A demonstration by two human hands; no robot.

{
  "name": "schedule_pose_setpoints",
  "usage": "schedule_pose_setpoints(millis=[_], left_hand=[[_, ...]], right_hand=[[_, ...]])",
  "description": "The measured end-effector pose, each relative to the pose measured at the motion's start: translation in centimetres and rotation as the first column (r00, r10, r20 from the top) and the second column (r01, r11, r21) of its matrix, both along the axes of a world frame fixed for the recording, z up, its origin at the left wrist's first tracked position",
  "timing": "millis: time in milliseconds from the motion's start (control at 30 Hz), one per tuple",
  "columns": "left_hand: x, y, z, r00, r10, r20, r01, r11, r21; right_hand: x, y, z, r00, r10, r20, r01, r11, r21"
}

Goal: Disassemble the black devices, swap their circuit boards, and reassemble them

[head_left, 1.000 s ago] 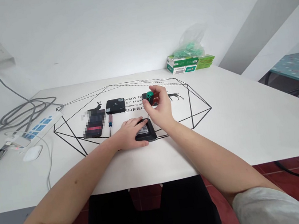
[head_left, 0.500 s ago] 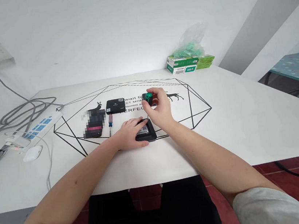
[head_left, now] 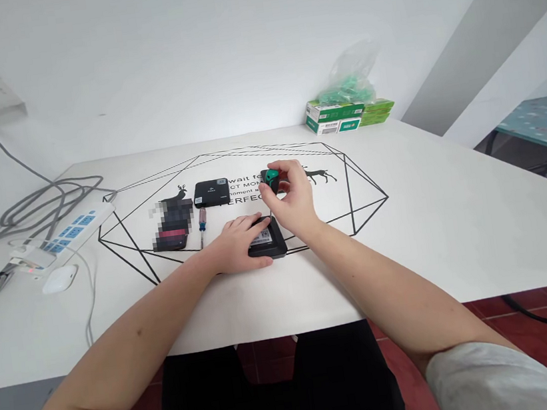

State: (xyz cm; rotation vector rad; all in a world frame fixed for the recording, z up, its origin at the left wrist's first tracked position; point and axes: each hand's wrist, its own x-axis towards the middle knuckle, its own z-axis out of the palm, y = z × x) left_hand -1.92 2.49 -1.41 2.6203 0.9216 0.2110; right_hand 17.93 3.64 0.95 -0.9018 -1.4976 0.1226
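A flat black electronic box with a pale printed label on its upward face lies on the white table. My left hand grips it from the left, fingers across its far side and thumb along the near edge. Above its far right part, my right hand is closed on the green-and-black handle of a screwdriver. The screwdriver stands nearly upright, its thin shaft reaching down to the box; my fingers partly hide the handle, and the exact contact of the tip is too small to see.
A second black box, a small screwdriver with a clear handle and a blurred-out dark phone-like object lie left of my hands. Further left are a power strip, cables and a white earbud case. Green-and-white cartons stand at the back right.
The green handle has turned slightly in my right fingers. Otherwise both hands and the box keep their places; the whole view has shifted very slightly.
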Motion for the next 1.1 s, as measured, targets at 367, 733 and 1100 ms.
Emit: schedule_pose_setpoints(millis=[367, 733, 1100], left_hand=[[-0.06, -0.01, 0.07, 1.000, 0.001, -0.015, -0.001, 1.000, 0.002], [-0.01, 0.03, 0.06, 1.000, -0.003, -0.007, 0.003, 1.000, -0.002], [0.01, 0.01, -0.10, 1.000, -0.006, 0.006, 0.006, 1.000, -0.003]], right_hand=[[0.15, -0.08, 0.36, 0.999, -0.006, -0.040, 0.006, 1.000, -0.004], [0.15, -0.06, 0.22, 1.000, 0.008, -0.012, -0.008, 1.000, 0.011], [0.12, -0.17, 0.30, 1.000, 0.030, -0.005, -0.030, 1.000, 0.007]])
